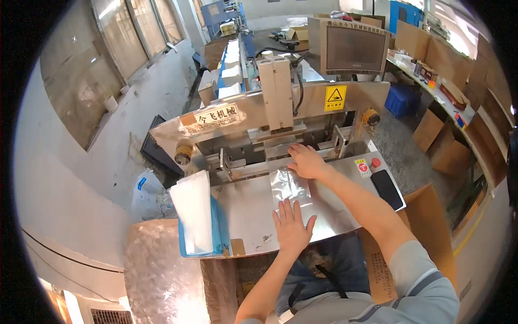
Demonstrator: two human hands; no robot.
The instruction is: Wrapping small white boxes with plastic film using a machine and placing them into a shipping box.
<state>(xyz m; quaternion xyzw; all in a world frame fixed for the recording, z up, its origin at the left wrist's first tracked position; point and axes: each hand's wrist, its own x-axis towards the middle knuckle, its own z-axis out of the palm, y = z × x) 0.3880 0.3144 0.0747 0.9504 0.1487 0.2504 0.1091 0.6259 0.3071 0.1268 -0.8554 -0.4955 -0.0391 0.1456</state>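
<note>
A clear, shiny plastic bag lies flat on the metal worktable of a machine. Its far end reaches under the machine's central press head. My left hand rests with spread fingers at the bag's near end, fingertips touching it. Farther off, my right hand lies over the bag's far right part, close to the press head, with its fingers stretched out. Neither hand grips anything. What the bag holds, if anything, cannot be made out.
A blue holder with a stack of white sheets or bags stands at the table's left. At the right lie a black phone and a red button. A screen stands behind. An open cardboard box sits right, below the tabletop.
</note>
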